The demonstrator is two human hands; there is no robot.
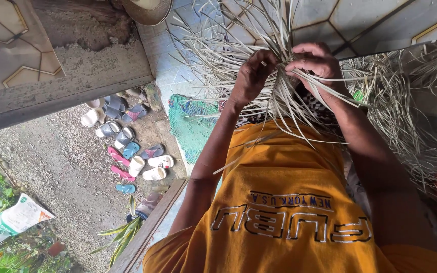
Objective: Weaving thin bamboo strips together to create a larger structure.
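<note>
L hand fingers curled shut, pinching pale strips of the weave; R hand likewise closed on strips just beside it; weave sits above orange shirt; loose strips pile at R; sandals on gravel, well apart.
</note>
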